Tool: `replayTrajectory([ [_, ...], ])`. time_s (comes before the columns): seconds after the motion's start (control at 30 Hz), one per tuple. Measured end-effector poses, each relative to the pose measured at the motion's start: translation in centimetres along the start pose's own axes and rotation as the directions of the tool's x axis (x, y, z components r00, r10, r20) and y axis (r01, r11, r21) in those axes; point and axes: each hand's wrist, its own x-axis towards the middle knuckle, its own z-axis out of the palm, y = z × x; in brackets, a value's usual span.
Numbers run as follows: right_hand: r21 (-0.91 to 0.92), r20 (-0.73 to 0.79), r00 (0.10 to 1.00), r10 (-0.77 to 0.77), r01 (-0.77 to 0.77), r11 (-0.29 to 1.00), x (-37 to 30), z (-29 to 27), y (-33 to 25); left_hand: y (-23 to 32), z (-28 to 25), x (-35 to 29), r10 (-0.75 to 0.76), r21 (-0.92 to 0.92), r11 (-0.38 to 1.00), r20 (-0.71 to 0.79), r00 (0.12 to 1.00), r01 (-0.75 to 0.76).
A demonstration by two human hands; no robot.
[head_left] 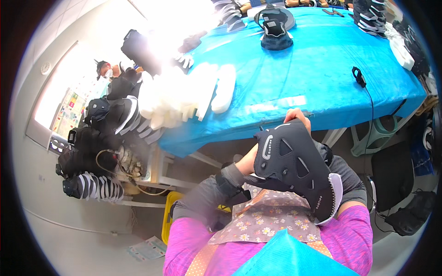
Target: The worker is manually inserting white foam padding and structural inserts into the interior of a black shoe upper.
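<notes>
A black boot upper [299, 161] with white markings, cut-out patches and a white toothed strip along its lower edge is held up before my chest, tilted. At its far edge my right hand [298, 118] grips it with closed fingers. My left hand [247, 164] reaches in at the boot's left side; only the wrist area shows, and its fingers are hidden behind the upper. Grey sleeves with dark cuffs cover both forearms.
A blue-covered table [317, 78] lies ahead, with white foot-shaped forms [224, 89] at its left and another black boot upper [276, 39] far back. Stacked black uppers [92, 186] stand left. A cable [371, 115] hangs off the table's right side near a black chair [392, 172].
</notes>
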Motion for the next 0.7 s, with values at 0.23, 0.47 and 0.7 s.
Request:
replayTrajectory([
  [0.23,0.019,0.033,0.978,0.208,-0.209,0.978,-0.3,0.7,-0.6,3.7,2.0,1.2,0.294,0.469,0.848,-0.028,0.955,-0.247],
  [0.47,0.001,0.034,0.974,0.224,-0.224,0.975,-0.5,0.5,-1.7,0.7,0.5,-0.8,0.221,0.346,0.918,-0.035,0.975,-0.196],
  [0.7,0.201,0.335,0.93,0.153,-0.229,0.952,0.7,-2.1,-3.8,-0.8,-0.6,-1.1,0.135,0.286,0.953,-0.108,0.985,-0.1],
])
